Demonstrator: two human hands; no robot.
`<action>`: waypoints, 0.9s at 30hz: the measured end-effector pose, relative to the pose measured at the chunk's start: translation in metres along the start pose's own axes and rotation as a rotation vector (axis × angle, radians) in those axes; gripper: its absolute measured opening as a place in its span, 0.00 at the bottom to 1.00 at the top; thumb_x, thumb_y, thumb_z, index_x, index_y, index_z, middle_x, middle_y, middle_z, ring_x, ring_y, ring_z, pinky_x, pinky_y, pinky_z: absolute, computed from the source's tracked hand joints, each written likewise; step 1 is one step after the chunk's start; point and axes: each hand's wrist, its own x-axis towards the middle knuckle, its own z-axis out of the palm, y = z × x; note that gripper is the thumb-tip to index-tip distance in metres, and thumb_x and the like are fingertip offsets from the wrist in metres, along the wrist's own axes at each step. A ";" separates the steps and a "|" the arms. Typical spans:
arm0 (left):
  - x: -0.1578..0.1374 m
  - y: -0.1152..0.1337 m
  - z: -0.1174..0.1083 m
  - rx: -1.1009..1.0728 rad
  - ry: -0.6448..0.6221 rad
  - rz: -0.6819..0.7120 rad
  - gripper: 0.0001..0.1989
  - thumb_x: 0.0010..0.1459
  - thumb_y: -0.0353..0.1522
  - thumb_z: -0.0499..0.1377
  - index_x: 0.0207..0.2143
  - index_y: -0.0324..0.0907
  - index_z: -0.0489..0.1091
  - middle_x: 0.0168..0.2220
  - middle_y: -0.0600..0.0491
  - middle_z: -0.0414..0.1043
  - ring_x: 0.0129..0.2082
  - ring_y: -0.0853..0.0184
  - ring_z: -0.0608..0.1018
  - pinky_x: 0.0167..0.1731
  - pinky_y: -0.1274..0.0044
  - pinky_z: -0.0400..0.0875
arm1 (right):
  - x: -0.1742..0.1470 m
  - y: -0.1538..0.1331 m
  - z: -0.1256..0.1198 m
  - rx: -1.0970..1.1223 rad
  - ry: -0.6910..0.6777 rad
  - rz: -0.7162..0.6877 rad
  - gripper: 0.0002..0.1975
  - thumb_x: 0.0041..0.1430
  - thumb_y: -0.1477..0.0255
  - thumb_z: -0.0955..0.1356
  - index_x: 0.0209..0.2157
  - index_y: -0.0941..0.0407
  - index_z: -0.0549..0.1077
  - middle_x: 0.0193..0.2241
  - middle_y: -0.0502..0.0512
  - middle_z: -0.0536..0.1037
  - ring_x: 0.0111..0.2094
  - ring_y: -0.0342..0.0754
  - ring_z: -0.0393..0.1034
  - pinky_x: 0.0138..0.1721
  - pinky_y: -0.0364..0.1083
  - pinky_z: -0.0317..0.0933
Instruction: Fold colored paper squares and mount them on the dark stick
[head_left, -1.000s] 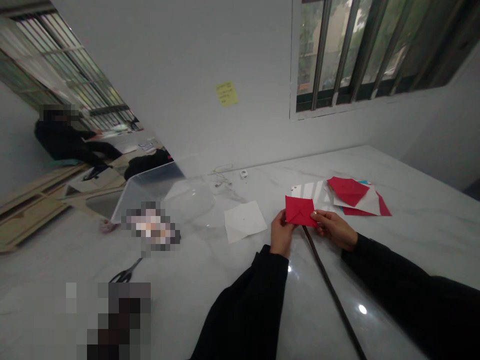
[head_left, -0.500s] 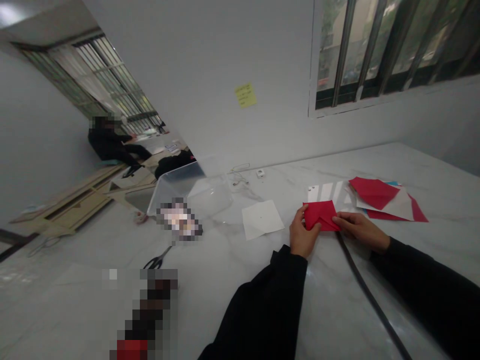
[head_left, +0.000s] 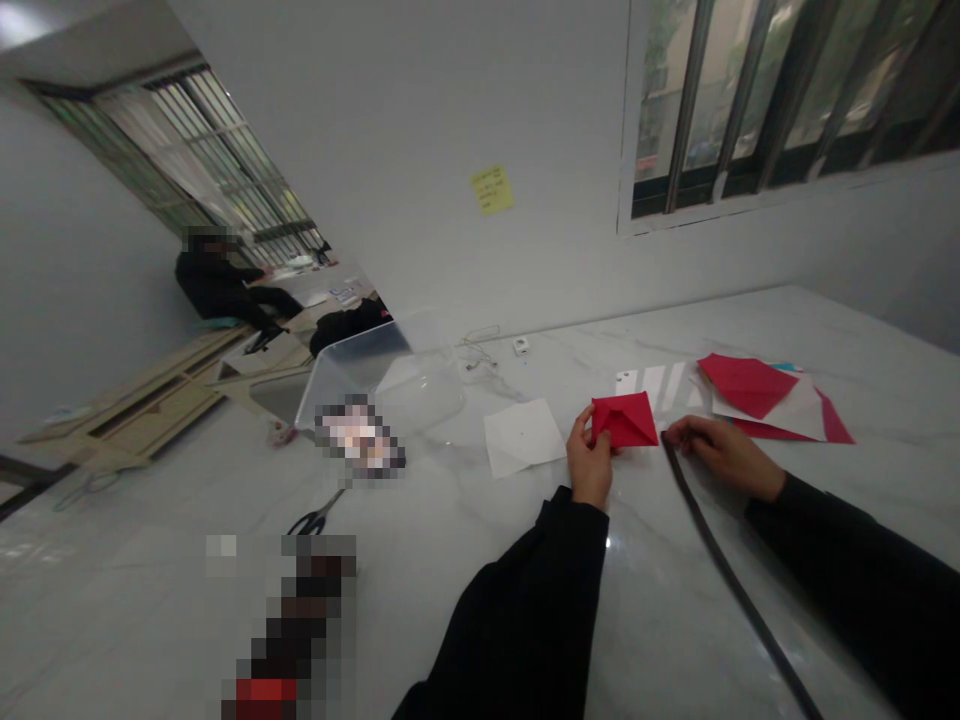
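Observation:
My left hand is closed on the left part of a folded red paper shaped like a small envelope. Its thumb lies over the front, and folded flaps face me. My right hand is just to the right of that paper, apart from it, with its fingers curled together. Whether anything is between those fingertips is hidden. A dark narrow strip runs from near the right fingertips down toward the lower right edge of the view. Left of my left hand lies a creased white sheet.
Red and white papers lie in a pile on the right. Black-handled scissors, a blurred-out item and a clear plastic bin are on the left. A small white block is by the wall. Another person sits far left.
My right hand has let go of the red paper. The left hand has moved it slightly left and up, uncovering the upper end of the dark strip.

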 end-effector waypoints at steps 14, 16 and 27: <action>0.004 0.005 0.000 -0.150 0.044 -0.053 0.26 0.53 0.36 0.62 0.55 0.40 0.69 0.35 0.49 0.76 0.24 0.72 0.73 0.24 0.81 0.69 | 0.001 -0.014 -0.010 0.024 -0.068 0.031 0.16 0.56 0.71 0.63 0.44 0.54 0.77 0.36 0.52 0.81 0.24 0.45 0.69 0.28 0.45 0.64; 0.004 0.006 -0.001 -0.172 0.043 -0.056 0.25 0.53 0.37 0.62 0.54 0.40 0.70 0.37 0.48 0.76 0.26 0.71 0.74 0.25 0.80 0.70 | 0.001 -0.014 -0.013 -0.009 -0.005 0.045 0.16 0.56 0.70 0.62 0.42 0.54 0.78 0.33 0.52 0.81 0.24 0.46 0.69 0.29 0.46 0.64; 0.006 0.001 -0.003 -0.229 0.050 -0.080 0.23 0.55 0.35 0.60 0.53 0.39 0.70 0.46 0.44 0.74 0.32 0.68 0.76 0.29 0.78 0.73 | 0.003 -0.006 -0.016 -0.088 0.029 0.007 0.13 0.56 0.62 0.68 0.39 0.53 0.78 0.32 0.53 0.81 0.29 0.49 0.73 0.33 0.47 0.65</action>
